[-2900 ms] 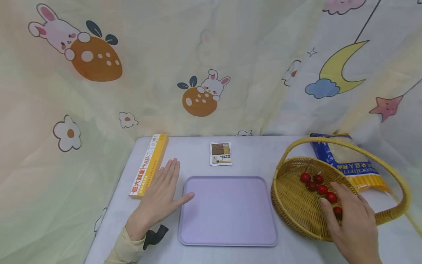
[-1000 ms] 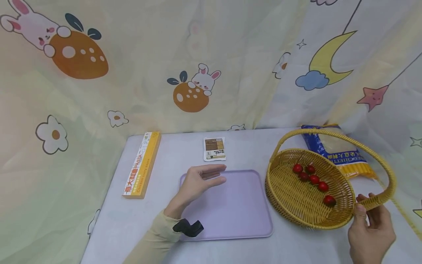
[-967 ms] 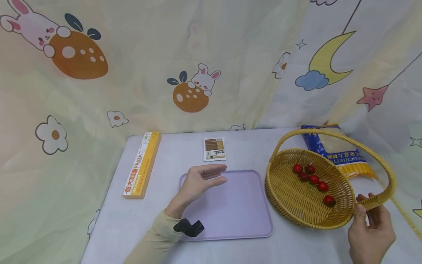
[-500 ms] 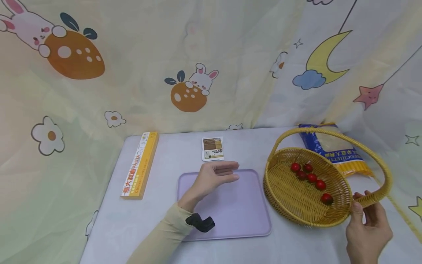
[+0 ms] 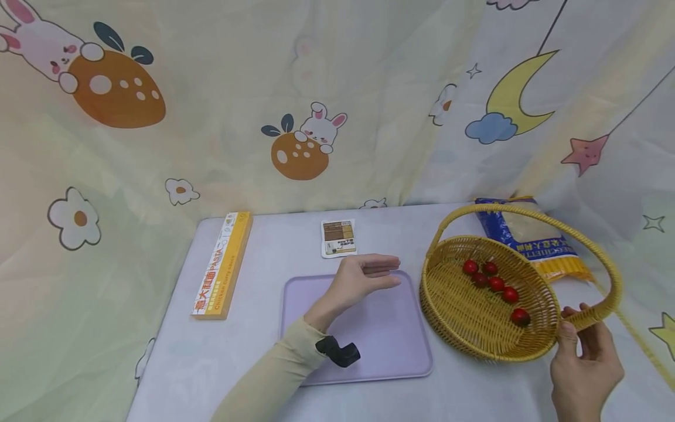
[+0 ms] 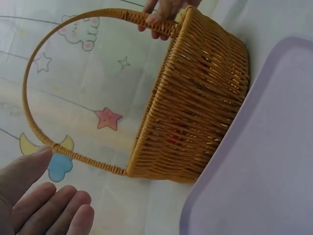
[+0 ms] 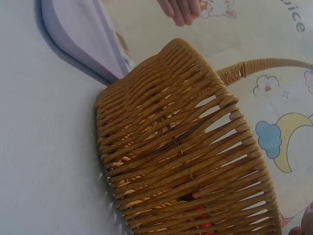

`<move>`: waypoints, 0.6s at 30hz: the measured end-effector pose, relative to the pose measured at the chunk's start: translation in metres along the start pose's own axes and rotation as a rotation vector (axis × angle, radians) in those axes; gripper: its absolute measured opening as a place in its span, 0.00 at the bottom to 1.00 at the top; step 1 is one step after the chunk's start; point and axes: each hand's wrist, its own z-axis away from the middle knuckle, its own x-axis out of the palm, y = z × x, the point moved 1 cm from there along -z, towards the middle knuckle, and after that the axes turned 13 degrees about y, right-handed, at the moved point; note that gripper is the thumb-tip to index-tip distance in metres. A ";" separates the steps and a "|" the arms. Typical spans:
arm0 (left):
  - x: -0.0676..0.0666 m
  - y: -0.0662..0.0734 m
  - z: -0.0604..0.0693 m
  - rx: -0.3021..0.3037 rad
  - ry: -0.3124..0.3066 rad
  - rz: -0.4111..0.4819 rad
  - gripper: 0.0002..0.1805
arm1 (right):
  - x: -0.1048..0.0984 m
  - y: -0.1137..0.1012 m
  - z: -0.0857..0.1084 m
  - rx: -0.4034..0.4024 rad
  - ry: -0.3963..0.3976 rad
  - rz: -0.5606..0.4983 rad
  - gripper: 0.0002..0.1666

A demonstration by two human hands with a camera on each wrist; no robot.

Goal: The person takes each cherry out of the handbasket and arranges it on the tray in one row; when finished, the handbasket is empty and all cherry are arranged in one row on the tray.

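Note:
My right hand (image 5: 586, 360) grips the near right base of the handle of a wicker basket (image 5: 464, 325), thumb toward the rim and fingers behind the handle. Several red cherries (image 5: 497, 284) lie inside. My left hand (image 5: 358, 284) hangs above the lavender tray (image 5: 392, 340), palm side toward the basket, fingers extended and thumb apart, with nothing in it. In the left wrist view those fingers (image 6: 49, 210) are short of the basket's handle (image 6: 88, 160). The right wrist view shows the basket's woven wall (image 7: 186, 156) and little of the right hand.
A yellow pasta box (image 5: 224, 266) lies at the table's left. A small white-edged packet (image 5: 338, 237) lies behind the tray. Behind the basket rests a blue and yellow pasta bag (image 5: 548, 246). A printed curtain (image 5: 221, 105) hangs at the back.
My left hand has moved from beside the pasta box rightward over the tray. My right hand has left the basket's inside and taken hold of its handle base. The head view has shifted slightly.

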 end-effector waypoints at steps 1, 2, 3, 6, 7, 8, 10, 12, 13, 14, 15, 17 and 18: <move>0.002 -0.001 -0.001 0.004 0.001 -0.006 0.24 | 0.000 0.000 0.000 -0.002 -0.002 0.006 0.26; 0.004 -0.001 -0.002 0.007 0.002 -0.009 0.24 | 0.000 0.000 0.000 -0.001 -0.004 0.010 0.26; 0.005 -0.002 -0.003 0.008 0.002 -0.011 0.24 | 0.000 0.000 0.000 -0.003 -0.004 0.012 0.26; 0.011 -0.003 -0.005 0.000 0.001 -0.009 0.23 | 0.000 0.000 0.000 -0.003 -0.005 0.017 0.26; 0.013 -0.003 -0.006 -0.006 0.002 -0.009 0.23 | 0.000 0.000 0.000 -0.005 -0.005 0.015 0.26; 0.015 -0.003 -0.007 -0.010 0.002 -0.006 0.23 | 0.000 0.000 0.000 -0.007 -0.004 0.014 0.26; 0.018 -0.003 -0.009 -0.016 0.000 -0.005 0.23 | 0.000 0.000 0.000 -0.006 -0.003 0.012 0.26; 0.021 -0.003 -0.010 -0.016 -0.004 -0.019 0.23 | 0.000 0.000 0.000 -0.006 -0.002 0.011 0.26; 0.022 -0.004 -0.011 -0.014 -0.004 -0.027 0.23 | 0.000 0.000 0.000 -0.006 -0.001 0.010 0.26; 0.024 -0.004 -0.012 -0.011 -0.004 -0.036 0.23 | 0.000 0.000 0.000 -0.004 -0.001 0.011 0.26; 0.025 -0.004 -0.013 -0.008 -0.004 -0.042 0.23 | 0.000 0.000 0.001 -0.006 -0.001 0.012 0.26; 0.029 -0.005 -0.015 -0.001 -0.005 -0.051 0.23 | 0.000 -0.001 0.001 -0.012 -0.002 0.020 0.26; 0.031 -0.005 -0.016 0.003 -0.004 -0.051 0.23 | 0.000 -0.001 0.002 -0.014 -0.002 0.024 0.26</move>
